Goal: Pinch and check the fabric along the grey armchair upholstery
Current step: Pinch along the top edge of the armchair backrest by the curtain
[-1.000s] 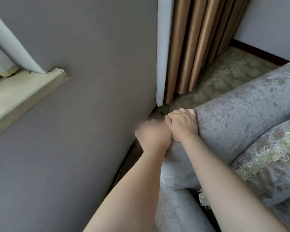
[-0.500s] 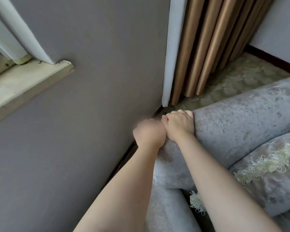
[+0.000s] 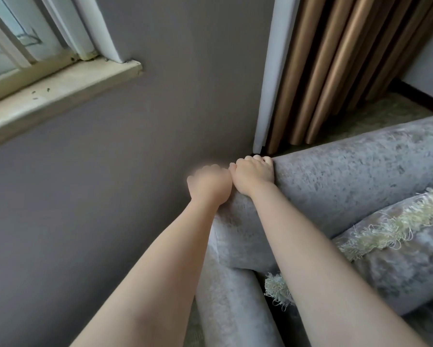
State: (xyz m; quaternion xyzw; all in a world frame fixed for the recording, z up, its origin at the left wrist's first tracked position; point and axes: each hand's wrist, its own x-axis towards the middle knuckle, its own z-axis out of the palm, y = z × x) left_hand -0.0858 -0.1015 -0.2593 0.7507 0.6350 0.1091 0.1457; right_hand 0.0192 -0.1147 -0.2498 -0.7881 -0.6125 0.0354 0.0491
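The grey armchair [image 3: 348, 181] has mottled velvet upholstery and fills the right half of the view. Its rounded backrest roll runs from the centre to the right edge. Both my hands sit side by side at the roll's left corner, close to the wall. My left hand [image 3: 209, 185] is curled over the corner fabric, fingers hidden behind the edge. My right hand [image 3: 254, 175] grips the top of the roll, its fingers curled over the far side. The fingertips of both hands are out of sight.
A grey wall [image 3: 135, 171] stands right beside the chair's left side. A window sill [image 3: 60, 88] juts out at upper left. Brown curtains [image 3: 335, 66] hang behind the chair. A grey cushion with pale fringe [image 3: 398, 236] lies on the seat at right.
Both hands keep their hold on the same corner of the backrest. The camera has tilted upward, showing more of the window and sill.
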